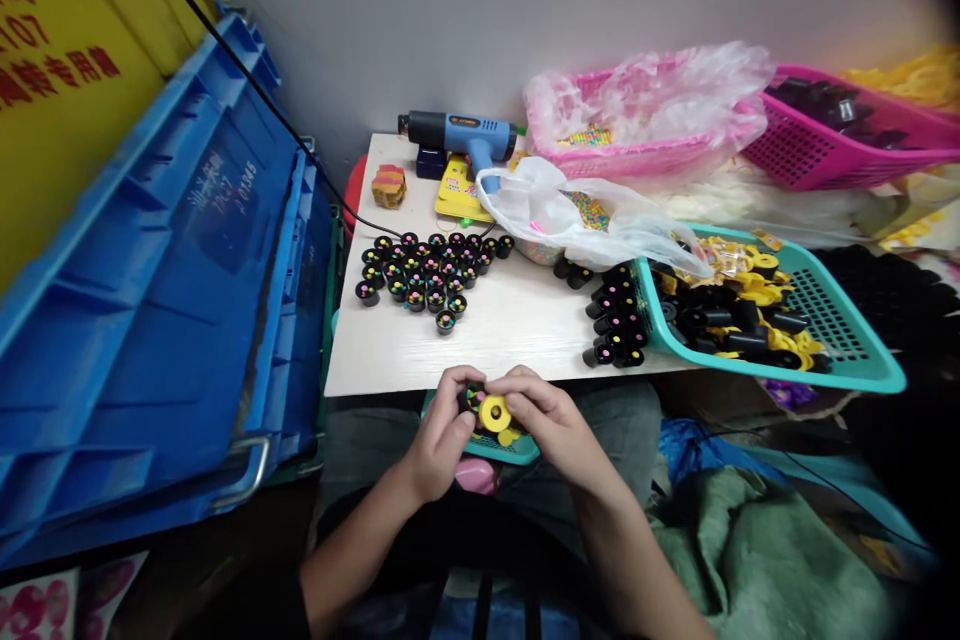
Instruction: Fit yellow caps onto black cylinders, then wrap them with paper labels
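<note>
Above my lap, my left hand (442, 435) is closed around a small black cup (474, 396) with coloured beads in it. Right beside it, my right hand (551, 420) pinches a round yellow cap (495, 413) with a hole in its middle. Cup and cap are side by side at the fingertips; whether they touch I cannot tell. Below the hands a small teal basket (517, 452) with yellow parts rests on the lap. On the table (517, 340) ahead stand many black bead-filled cups (426, 280) in a cluster.
At the back lies a blue heat gun (480, 135). A white plastic bag (555, 210) of beads and a lined pink basket (637, 155) stand behind. To the right, a teal basket (862, 360) holds black and yellow parts. Blue crates (187, 250) rise at left.
</note>
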The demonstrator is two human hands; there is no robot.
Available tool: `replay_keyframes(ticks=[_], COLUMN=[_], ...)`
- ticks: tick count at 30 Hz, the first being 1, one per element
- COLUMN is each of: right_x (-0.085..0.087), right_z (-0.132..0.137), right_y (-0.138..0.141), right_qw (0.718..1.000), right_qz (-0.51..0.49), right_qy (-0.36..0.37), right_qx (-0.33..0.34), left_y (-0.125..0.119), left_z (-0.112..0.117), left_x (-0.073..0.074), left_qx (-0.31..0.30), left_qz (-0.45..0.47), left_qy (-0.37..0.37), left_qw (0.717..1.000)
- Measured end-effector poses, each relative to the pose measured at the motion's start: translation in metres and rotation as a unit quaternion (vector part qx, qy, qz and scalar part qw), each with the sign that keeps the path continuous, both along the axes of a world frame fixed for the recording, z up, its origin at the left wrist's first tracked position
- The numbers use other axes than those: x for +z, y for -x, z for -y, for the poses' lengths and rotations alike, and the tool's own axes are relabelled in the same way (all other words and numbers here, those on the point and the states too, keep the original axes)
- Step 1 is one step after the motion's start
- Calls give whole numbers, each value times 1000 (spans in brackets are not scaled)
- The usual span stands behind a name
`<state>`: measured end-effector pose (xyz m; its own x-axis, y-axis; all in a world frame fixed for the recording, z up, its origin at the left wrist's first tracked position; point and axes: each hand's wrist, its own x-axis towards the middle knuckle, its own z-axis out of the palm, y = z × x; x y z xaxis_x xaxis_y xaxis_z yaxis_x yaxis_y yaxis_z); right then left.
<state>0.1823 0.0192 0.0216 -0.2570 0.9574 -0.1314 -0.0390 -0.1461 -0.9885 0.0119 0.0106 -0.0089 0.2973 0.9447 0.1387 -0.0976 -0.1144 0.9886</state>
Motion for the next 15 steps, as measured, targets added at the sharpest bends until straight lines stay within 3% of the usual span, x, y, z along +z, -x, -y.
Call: replay_keyframes(ticks=[6,15], right_x=[-14,-15], right_z=[7,6], right_y=[19,27], right_qw=[976,970], right_qz=[-128,-171], right_qy=[73,83], right_qx=[-159,-150], left_y=[-5,-4], left_z=[3,4], left_x=[3,-3], left_qx=[-22,58], left_qz=[-25,-130], left_qy=[-36,-150], left_qw=[999,978])
